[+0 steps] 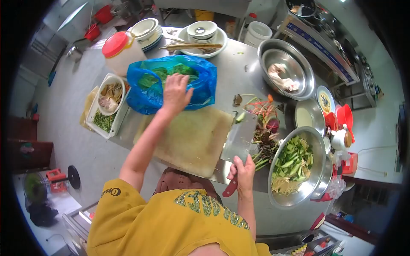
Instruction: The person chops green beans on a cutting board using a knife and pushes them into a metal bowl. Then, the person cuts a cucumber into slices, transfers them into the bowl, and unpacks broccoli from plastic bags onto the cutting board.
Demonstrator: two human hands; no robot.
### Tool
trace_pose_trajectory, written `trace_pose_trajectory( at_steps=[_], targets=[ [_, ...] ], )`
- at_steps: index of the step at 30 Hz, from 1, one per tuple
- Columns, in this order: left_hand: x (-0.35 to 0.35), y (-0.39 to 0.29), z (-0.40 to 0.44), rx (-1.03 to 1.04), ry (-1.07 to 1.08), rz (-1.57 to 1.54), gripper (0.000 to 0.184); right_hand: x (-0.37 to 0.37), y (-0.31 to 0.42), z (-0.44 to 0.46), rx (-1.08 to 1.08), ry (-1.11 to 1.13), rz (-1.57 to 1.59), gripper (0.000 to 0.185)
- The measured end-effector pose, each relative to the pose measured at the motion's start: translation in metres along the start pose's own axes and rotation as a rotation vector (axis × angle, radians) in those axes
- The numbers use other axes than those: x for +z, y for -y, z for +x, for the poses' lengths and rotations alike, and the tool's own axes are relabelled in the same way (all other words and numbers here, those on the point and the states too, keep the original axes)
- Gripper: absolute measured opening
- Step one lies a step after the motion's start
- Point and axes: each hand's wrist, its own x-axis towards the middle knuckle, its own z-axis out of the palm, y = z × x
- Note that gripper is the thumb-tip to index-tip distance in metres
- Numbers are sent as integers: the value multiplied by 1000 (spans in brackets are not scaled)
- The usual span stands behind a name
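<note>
My left hand [176, 91] reaches over the near edge of a blue plastic bag [145, 96], fingers stretched toward the green leaves [149, 79] inside and thumb apart. Whether the fingertips touch the leaves I cannot tell. My right hand [242, 173] is closed around the red handle of a cleaver [241, 136]. Its broad blade points away from me, over the right side of the cutting board [192, 141] and the metal table, with a green bit beside its far end. The board lies in front of me, below the bag.
Vegetable trimmings [267, 123] lie right of the blade. A steel bowl [273, 187] holds cut greens and pale shreds. Nested steel basins [262, 64] hold pale meat. At left are a white tray [121, 113] and a red-lidded jar [124, 55]; stacked dishes [203, 30] stand behind.
</note>
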Motion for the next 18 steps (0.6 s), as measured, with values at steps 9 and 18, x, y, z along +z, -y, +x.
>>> trace_pose_trajectory(
  at_steps=[9,18],
  targets=[
    [-82,69,-115,-399,375,92,67,22,39,-6,-254,-352,-45,16],
    [-89,63,-117,-384,425,24,56,-122,105,-98,-218,-1226,-1799,30]
  ],
)
